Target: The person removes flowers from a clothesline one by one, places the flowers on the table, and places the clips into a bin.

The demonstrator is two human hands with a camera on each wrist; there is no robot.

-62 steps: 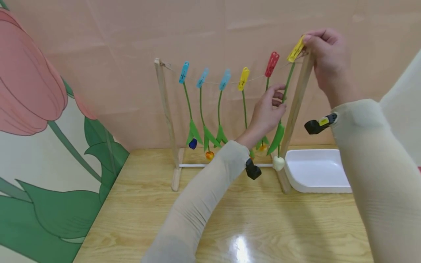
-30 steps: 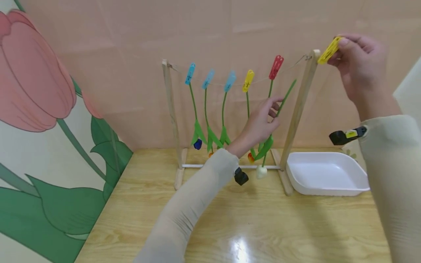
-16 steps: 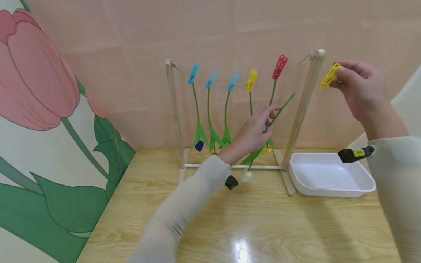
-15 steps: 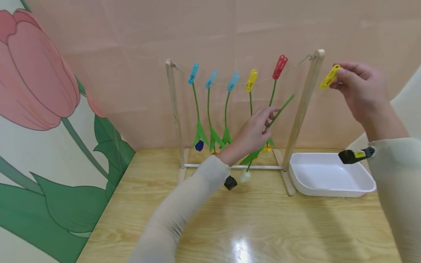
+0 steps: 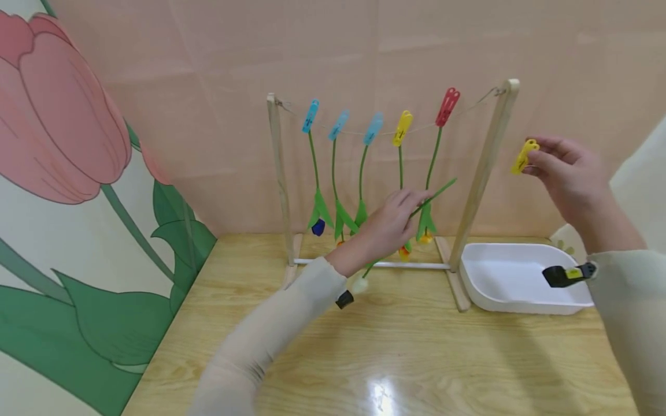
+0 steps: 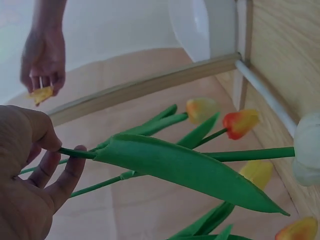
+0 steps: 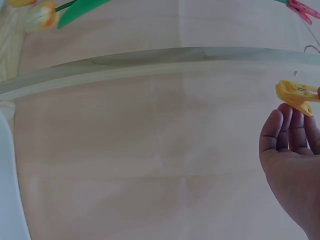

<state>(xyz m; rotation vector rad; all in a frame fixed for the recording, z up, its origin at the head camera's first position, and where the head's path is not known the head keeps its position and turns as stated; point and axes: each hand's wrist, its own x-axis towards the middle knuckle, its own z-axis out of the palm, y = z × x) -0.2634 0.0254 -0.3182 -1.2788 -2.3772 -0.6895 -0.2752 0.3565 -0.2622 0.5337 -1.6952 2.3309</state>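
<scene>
My left hand (image 5: 377, 231) pinches the green stem of a white artificial tulip (image 6: 307, 150), off the line and tilted with its bloom low. In the left wrist view its long green leaf (image 6: 185, 172) crosses the middle. To the right of the rack, my right hand (image 5: 574, 176) holds a yellow clothespin (image 5: 525, 156) between thumb and fingers, above the white basin. Several tulips hang bloom-down from the string by clothespins: blue ones (image 5: 310, 116), a yellow clothespin (image 5: 403, 128) and a red clothespin (image 5: 448, 107). My left hand and forearm partly hide some hanging blooms.
The wooden rack has a left post (image 5: 281, 179), a right post (image 5: 484, 173) and a white bottom rod (image 5: 416, 266). A white plastic basin (image 5: 520, 277) stands right of it on the wood-grain table (image 5: 442, 358). A peach backdrop (image 5: 234, 115) hangs behind.
The yellow clothespin has come off the white tulip and the line. My right hand has carried it right, then down. My left hand has drawn the freed tulip down and left, tilting it.
</scene>
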